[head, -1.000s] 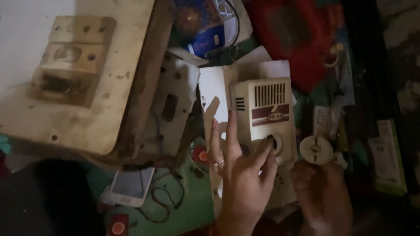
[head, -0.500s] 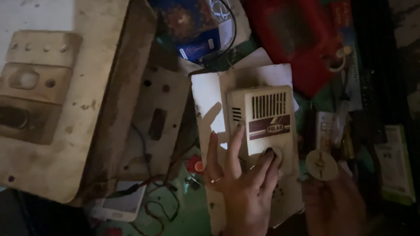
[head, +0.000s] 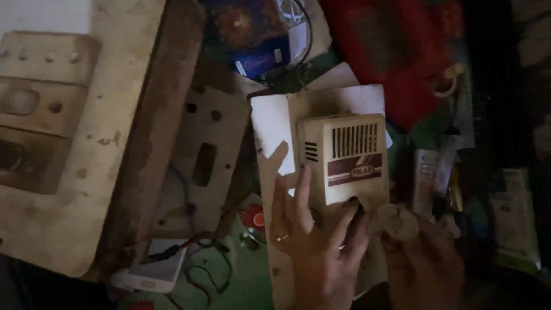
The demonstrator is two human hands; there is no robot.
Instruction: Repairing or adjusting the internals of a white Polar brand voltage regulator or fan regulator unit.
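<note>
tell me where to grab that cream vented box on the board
Grip the cream box across its two long side walls, coming down from above. It lies flat on the board, vent face up, so only those walls stand free. The upper half is bare; the left hand already covers the lower end, with the right hand beside it.

I am looking down at a cluttered electrical repair bench, most likely a small workshop. Evidence: a worn switch board with cut-outs and screw holes at the left; a loose drilled panel beside it; tangled wires on the green surface; a cream regulator box with vent slots mounted on a board; a white phone among the parts. Lighting is dim.
</note>
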